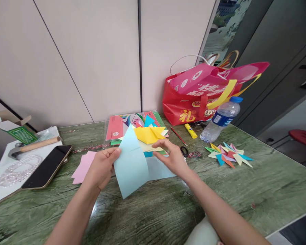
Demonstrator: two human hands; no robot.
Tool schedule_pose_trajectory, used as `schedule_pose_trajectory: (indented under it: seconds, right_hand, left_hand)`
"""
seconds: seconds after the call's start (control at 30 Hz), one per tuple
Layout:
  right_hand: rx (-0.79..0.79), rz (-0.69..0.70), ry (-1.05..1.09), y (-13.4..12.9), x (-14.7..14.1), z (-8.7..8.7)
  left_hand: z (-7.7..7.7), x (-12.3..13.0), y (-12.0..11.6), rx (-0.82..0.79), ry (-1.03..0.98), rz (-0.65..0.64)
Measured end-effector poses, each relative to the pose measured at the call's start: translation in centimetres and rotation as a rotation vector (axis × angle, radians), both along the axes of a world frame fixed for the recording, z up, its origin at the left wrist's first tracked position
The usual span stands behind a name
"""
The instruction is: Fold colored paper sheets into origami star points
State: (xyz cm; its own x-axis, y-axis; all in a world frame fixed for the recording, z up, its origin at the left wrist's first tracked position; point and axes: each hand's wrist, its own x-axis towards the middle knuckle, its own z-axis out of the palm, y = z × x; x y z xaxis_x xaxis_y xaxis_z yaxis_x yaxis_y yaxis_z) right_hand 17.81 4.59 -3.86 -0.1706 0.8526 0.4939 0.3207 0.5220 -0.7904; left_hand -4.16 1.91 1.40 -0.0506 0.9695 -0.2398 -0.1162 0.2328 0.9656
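Observation:
A light blue sheet of paper (132, 163) is pinched between the thumb and fingers of my left hand (105, 161) at its left edge. Its left part stands raised and curves down, while the right part lies low beneath my right hand (172, 154). The thumb and fingers of that right hand are apart and curved, with nothing visible between them. Just behind the sheet are a folded yellow paper piece (149, 135) and a blue one (149, 120), on top of a pack of coloured paper (116, 126). Pink paper sheets (83, 168) lie left of my left hand.
At right are a folded-paper star (229, 154), a water bottle (220, 120), a yellow glue stick (190, 130), a pencil (178, 135), scissors (184, 151) and a red bag (186, 98). Left are a phone (48, 166), a hammer (38, 146), a bead string (17, 170) and a green box (20, 134).

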Motion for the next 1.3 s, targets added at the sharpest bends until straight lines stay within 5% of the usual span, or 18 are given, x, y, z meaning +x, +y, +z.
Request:
schedule_pose_trajectory:
  seconds: [0.13, 0.33, 0.6, 0.77, 1.0, 1.3]
  right_hand:
    - [-0.146, 0.213, 0.144, -1.2, -1.9, -0.4]
    - [-0.037, 0.401, -0.055, -1.9, -2.2, 0.1]
    - [-0.071, 0.373, 0.051, -2.2, -2.4, 0.7]
    - [-0.217, 0.296, 0.214, -2.2, -2.6, 0.7]
    - [-0.411, 0.130, 0.455, -1.8, -2.6, 0.7]
    - [-0.559, 0.098, 0.837, -1.4, -2.7, 0.6]
  left_hand:
    - [-0.4, 0.2, 0.5, 0.033, -0.133, 0.205]
    - [-1.1, 0.2, 1.0, 0.025, -0.193, 0.353]
    - [-1.9, 0.1, 1.4, 0.042, -0.259, 0.497]
    - [-1.3, 0.7, 1.1, 0.065, -0.324, 0.436]
    - [0.0, 2.2, -0.2, 0.021, -0.427, 0.174]
    - [-0.4, 3.5, -0.7, 0.057, -0.470, 0.175]
